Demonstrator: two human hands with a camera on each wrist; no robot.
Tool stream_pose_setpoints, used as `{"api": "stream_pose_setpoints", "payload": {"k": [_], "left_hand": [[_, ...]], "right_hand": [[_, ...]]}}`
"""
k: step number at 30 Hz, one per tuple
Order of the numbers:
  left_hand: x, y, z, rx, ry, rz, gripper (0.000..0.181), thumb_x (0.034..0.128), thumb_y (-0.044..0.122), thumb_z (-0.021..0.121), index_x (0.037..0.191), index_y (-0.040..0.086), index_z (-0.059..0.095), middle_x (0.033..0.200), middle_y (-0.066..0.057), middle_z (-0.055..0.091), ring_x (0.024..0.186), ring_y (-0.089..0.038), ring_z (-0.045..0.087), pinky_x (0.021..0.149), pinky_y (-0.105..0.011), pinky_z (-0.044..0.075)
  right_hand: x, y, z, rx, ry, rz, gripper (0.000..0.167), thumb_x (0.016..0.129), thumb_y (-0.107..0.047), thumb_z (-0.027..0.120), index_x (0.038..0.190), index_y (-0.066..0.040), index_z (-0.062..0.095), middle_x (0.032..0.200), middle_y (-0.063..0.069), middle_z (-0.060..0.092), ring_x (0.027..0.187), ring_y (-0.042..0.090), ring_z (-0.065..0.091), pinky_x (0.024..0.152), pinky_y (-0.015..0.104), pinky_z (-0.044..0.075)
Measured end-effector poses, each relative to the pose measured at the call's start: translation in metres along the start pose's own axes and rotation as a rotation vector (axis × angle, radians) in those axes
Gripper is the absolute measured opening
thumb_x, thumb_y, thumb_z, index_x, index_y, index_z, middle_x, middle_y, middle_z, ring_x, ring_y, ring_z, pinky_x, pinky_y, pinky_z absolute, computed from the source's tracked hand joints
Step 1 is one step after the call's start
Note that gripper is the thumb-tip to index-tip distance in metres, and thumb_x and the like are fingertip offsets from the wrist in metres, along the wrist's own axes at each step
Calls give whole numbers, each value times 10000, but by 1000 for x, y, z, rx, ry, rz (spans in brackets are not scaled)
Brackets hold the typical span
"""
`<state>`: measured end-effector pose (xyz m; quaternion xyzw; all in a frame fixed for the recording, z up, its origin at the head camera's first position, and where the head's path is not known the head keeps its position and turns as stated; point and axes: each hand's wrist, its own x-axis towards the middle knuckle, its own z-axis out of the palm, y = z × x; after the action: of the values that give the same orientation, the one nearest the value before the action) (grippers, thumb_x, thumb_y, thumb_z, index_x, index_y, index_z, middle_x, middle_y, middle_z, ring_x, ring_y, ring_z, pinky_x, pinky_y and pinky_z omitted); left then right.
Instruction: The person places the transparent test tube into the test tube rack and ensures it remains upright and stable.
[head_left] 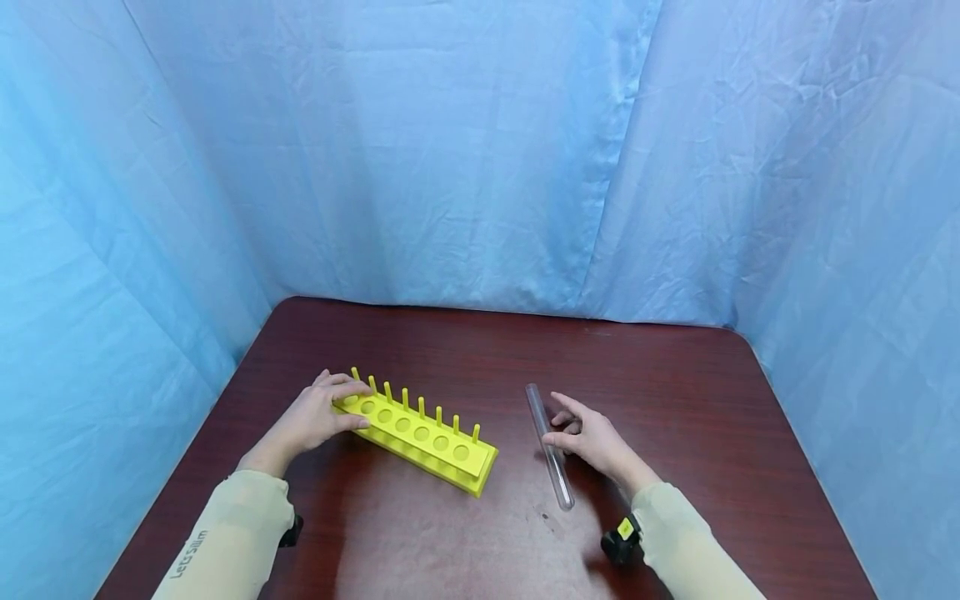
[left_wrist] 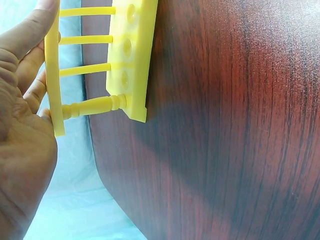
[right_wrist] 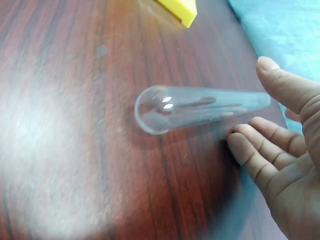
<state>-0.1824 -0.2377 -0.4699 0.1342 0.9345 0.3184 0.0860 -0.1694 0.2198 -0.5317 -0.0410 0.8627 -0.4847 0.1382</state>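
A yellow test tube rack (head_left: 420,446) stands at a slant on the table, with one row of round holes and a row of pegs. My left hand (head_left: 318,417) grips its far left end, thumb and fingers on opposite edges of the top plate (left_wrist: 53,75). To the right of the rack is a clear test tube (head_left: 553,458), its rounded end toward me. My right hand (head_left: 596,437) is beside the tube, fingers apart and thumb reaching over it. In the right wrist view a gap shows between the fingertips (right_wrist: 242,145) and the tube (right_wrist: 190,107); thumb contact cannot be told.
The dark red wood-grain table (head_left: 660,375) has rounded far corners. Blue curtains (head_left: 450,167) hang behind it and along both sides. Small dark marks (head_left: 550,521) lie on the tabletop near the tube's rounded end.
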Motion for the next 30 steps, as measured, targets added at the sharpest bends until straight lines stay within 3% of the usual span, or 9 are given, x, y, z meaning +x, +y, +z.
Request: {"api": "stream_pose_setpoints", "payload": {"k": [6,11,20,30], "left_hand": [[0,1,0,-2,-8,-19,482,878,306,818,1311,128,702,1441,-230,524,1491,-578,127,1149,-754,135],[0,2,0,9,-8,-12,486,875,301,821,1310,122,701,1439,-235,524,1487,-582,134,1148,-753,143],[0,1,1,5,-4,-13,485,870,293,827,1306,121,704,1436,-231,529,1488,-582,133,1151,-749,145],[0,2,0,9,-3,-9,479,873,282,824,1306,117,704,1433,-231,531,1488,-585,126,1154,-743,143]], "right_hand": [[3,-3,1,202,-30,97,756,927,-119,769,1571,-46,380,1105,146,650,830,202,683,697,372,612],[2,-6,-1,288,-42,156,694,949,-107,740,1548,-9,404,1103,153,646,833,206,693,693,411,625],[9,-10,0,276,-21,231,602,940,-102,750,1481,-20,502,1034,129,643,790,211,671,630,401,625],[14,-10,6,194,17,253,473,906,-93,784,1342,-21,614,945,124,666,725,223,648,545,392,607]]}}
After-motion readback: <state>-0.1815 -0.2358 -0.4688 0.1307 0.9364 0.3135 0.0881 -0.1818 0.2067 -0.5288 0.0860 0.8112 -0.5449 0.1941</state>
